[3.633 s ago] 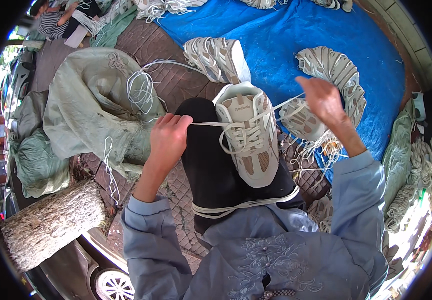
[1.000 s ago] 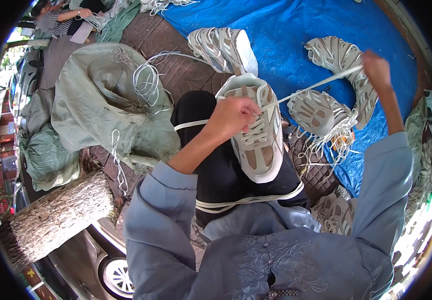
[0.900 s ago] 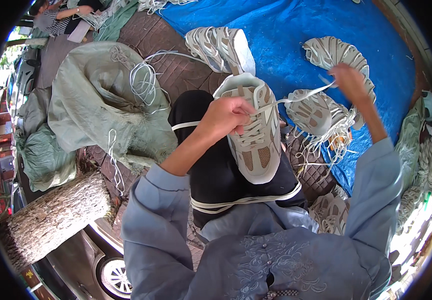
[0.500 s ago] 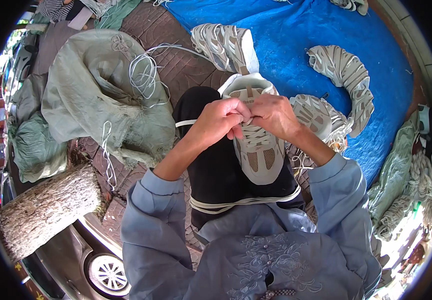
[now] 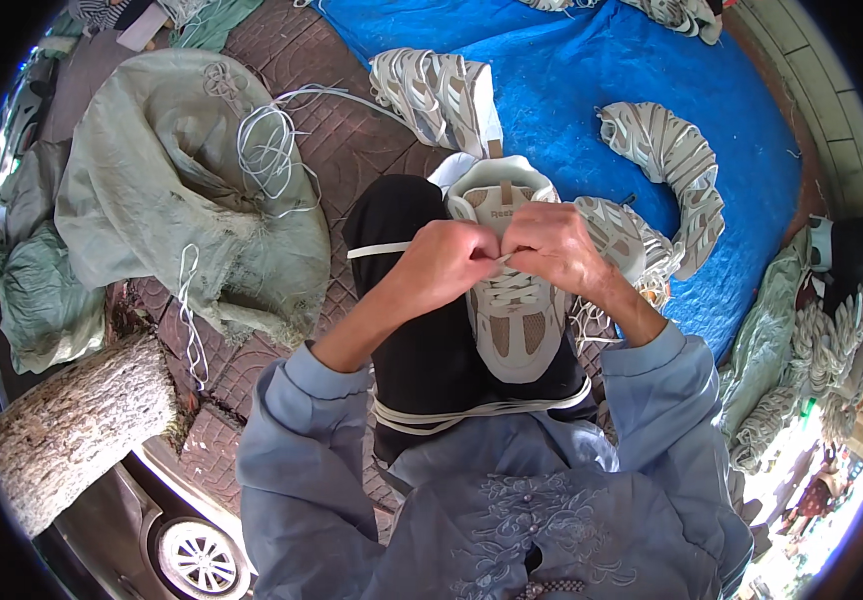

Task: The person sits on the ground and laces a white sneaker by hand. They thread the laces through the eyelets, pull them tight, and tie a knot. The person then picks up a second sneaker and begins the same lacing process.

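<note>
Right hand (image 5: 552,244) has joined left hand (image 5: 445,262) at laces (image 5: 512,290)

Left hand (image 5: 450,262), right hand (image 5: 558,247) close together, fingers (image 5: 484,246) curled, forearms (image 5: 360,322) angled inward from below.

We count two hands (image 5: 455,258) (image 5: 558,250) over one shoe (image 5: 517,350); far, one blue sheet (image 5: 552,105); near left, one log (image 5: 82,435), one wheel (image 5: 202,558).

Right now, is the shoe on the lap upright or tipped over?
Upright: the shoe shows its tongue and laces facing up.
</note>
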